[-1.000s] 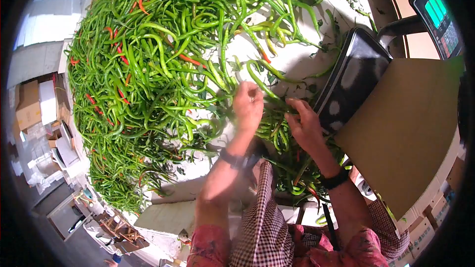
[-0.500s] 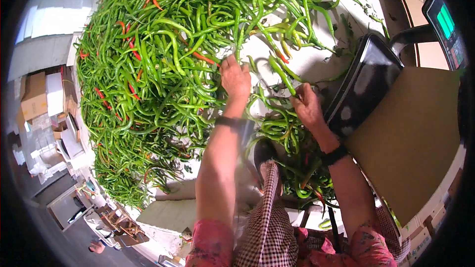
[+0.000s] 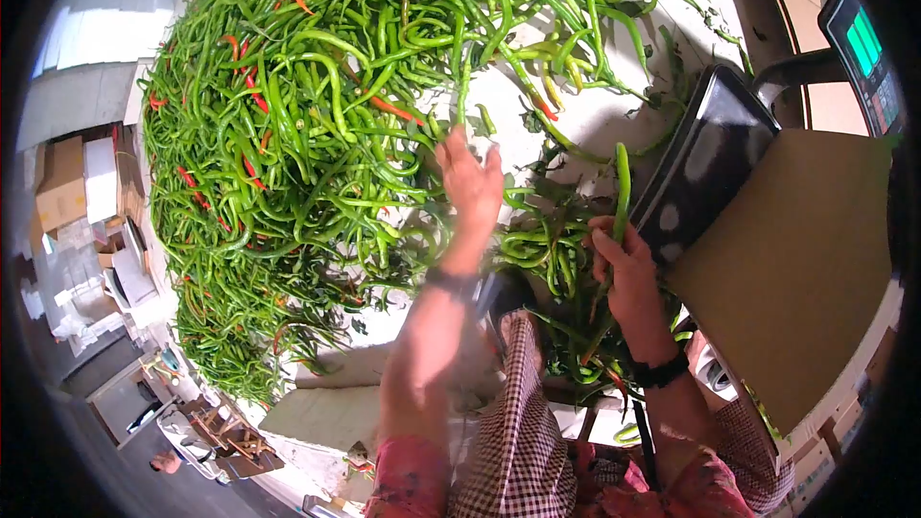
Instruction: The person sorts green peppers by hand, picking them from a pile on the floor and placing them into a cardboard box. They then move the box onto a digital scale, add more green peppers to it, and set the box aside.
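A long green chili pepper (image 3: 624, 177) stands nearly upright in my right hand (image 3: 628, 273), its lower end pinched between thumb and fingers. My left hand (image 3: 472, 187) is slightly blurred, its thumb apart from the fingers and nothing seen in its grasp. Its fingertips are right at the lower end of another green pepper at the edge of the big chili pile (image 3: 317, 134). That pile is mostly green with scattered red ones. Below and between my hands lies a smaller heap of green peppers (image 3: 537, 254), with dark leaves around it.
A black scale tray (image 3: 705, 153) stands to the right, partly covered by a brown cardboard sheet (image 3: 796, 259). The scale's display (image 3: 863, 43) glows green. My checkered trouser leg (image 3: 513, 422) is below. Cardboard boxes (image 3: 62, 182) and a distant person (image 3: 165, 461) are at the left.
My right hand has moved right and down with a green pepper, now turned upright. My left hand has drawn a little right and down from the pile's edge.
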`<state>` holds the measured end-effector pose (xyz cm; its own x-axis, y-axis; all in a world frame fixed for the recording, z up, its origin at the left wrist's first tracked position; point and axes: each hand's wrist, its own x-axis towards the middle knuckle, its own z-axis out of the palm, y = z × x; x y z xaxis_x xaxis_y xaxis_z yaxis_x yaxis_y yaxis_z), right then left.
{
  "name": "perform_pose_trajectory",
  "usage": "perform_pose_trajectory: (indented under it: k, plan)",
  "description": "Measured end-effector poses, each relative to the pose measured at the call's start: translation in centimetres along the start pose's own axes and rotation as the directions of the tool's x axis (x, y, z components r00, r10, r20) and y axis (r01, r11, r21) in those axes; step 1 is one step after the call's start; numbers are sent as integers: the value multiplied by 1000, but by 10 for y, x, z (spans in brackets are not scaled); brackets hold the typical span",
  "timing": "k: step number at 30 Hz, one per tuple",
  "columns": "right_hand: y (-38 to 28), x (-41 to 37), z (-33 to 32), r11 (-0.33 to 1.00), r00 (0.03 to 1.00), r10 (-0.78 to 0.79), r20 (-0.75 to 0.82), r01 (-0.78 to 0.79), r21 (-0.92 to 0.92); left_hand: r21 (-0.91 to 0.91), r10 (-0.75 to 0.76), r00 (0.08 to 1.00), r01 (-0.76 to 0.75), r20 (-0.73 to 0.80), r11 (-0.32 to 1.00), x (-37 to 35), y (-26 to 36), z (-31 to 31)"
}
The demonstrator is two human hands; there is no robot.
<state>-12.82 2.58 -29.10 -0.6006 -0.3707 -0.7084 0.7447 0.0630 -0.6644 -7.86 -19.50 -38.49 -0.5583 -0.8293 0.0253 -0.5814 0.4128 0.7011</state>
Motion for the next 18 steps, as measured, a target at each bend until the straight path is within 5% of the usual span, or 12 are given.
perform_pose_trajectory:
  k: [4, 6, 8, 10, 12, 14, 16, 17, 18]
  plan:
    - [-2, -4, 0, 1000, 1000, -2, 19, 3, -30, 134, -33, 993, 48, -111, 990, 31, 10, 6]
    - [-6, 0, 2, 999, 999, -30, 15, 30, -9, 390, -171, 983, 134, 60, 911, 39, -9, 11]
    - [-9, 5, 2, 998, 999, -27, 24, 29, -63, 423, -158, 984, 109, 83, 899, 32, 8, -1]
    - [-13, 9, 11, 990, 999, -46, 29, 49, -134, 322, -267, 905, 157, 333, 934, 13, 33, -18]
    - [-14, 14, 16, 977, 998, -59, 29, 63, -205, 52, -2, 933, -18, 359, 998, -35, 41, -22]
    - [-16, 21, 19, 977, 990, 41, 134, -11, -214, 15, 154, 894, -176, 420, 984, -68, 75, -32]
    - [-17, 24, 22, 993, 995, 20, 102, -9, -114, -63, 181, 804, -177, 567, 982, -62, 98, -46]
    - [-18, 25, 23, 1000, 998, 6, 63, -6, -12, -176, 21, 649, 174, 760, 969, -40, 90, -44]
    - [-19, 25, 23, 996, 1000, -5, 20, 3, 90, -159, -25, 719, 188, 695, 969, -18, 83, -47]
